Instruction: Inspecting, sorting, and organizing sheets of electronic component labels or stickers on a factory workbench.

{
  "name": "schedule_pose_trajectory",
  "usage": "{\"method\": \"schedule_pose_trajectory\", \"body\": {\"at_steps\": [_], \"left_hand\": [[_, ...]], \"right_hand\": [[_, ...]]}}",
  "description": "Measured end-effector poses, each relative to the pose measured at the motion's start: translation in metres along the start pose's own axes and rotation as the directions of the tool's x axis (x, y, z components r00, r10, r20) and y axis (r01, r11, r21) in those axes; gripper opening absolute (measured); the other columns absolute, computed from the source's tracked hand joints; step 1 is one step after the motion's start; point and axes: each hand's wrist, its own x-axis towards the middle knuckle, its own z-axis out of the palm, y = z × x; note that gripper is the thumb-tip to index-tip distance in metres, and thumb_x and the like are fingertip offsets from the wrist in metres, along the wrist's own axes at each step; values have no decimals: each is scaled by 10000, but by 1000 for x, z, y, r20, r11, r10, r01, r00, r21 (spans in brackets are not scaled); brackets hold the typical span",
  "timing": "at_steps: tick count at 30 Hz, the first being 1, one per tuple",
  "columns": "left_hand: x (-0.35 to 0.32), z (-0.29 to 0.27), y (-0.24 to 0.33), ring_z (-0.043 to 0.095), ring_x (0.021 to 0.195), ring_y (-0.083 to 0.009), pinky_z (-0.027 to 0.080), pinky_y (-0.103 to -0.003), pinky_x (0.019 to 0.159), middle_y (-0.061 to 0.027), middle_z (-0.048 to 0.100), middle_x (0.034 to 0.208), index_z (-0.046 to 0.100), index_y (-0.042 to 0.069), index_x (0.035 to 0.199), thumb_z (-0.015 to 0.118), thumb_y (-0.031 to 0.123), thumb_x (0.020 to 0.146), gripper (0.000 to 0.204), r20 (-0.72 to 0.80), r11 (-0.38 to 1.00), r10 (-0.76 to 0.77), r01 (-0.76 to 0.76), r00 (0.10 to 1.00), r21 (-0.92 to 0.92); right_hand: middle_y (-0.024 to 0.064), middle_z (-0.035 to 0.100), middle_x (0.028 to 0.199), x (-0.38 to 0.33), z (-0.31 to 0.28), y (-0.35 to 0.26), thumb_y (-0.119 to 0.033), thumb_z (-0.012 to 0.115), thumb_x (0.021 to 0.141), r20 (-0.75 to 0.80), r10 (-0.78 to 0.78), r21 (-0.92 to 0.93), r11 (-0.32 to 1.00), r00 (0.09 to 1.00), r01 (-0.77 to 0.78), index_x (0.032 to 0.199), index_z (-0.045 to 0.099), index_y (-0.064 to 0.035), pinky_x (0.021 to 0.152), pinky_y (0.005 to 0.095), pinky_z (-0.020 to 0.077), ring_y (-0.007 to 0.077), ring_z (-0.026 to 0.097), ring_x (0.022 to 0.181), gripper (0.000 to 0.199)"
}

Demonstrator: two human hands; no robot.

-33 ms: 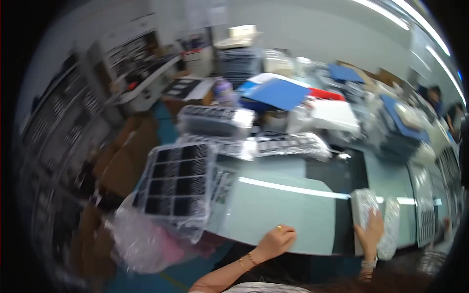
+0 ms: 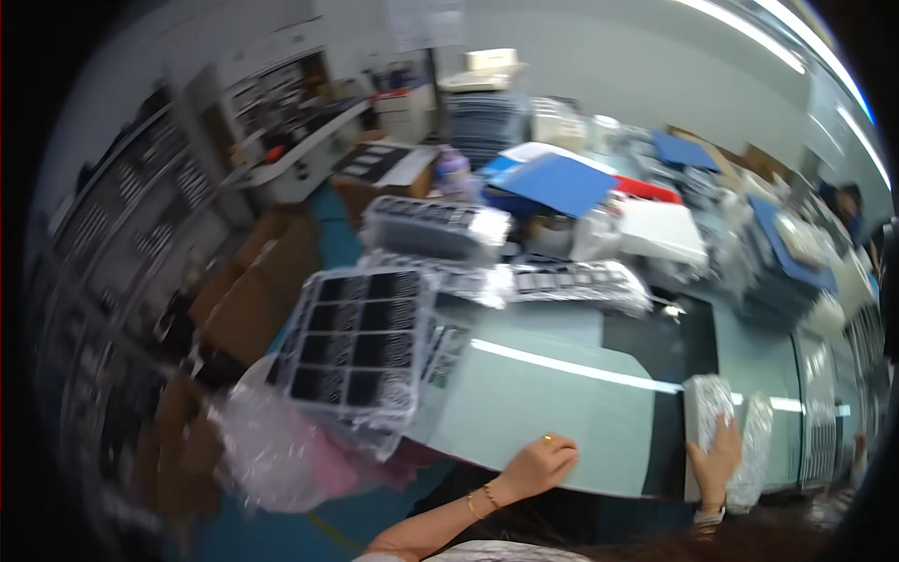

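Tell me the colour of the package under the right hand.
The package looks silvery white and mottled; head view shows it best.

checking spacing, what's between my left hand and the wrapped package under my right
The head view shows pale green sheeting, then a dark strip beside the wrapped package.

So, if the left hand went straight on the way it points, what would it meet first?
Across the pale green work surface, the left hand would probably meet the shiny wrapped pack under the right hand; depth is unclear, so it might pass above it.
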Motion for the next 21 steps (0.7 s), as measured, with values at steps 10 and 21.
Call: {"method": "schedule_pose_trajectory", "body": {"at_steps": [10,21], "left_hand": [[-5,6,4,638,918,-258,548,-364,769,-74,644,1011,653,21,965,682,118,918,112,-15,1000,-25,25,1000,-6],[1,-1,0,650,887,-287,544,-381,759,-91,662,986,653,27,909,690,103,905,85,-3,999,31,-31,1000,-14]], "right_hand": [[246,360,1555,11,0,-1,-245,837,665,106,60,28,998,993,-63,1533,404,-103,1138,523,328,453,405,1364,980],[312,445,1475,-4,3,2,-355,840,675,-32,-24,9,1000,999,24,1481,469,-52,1104,533,367,481,468,1303,937]]}}
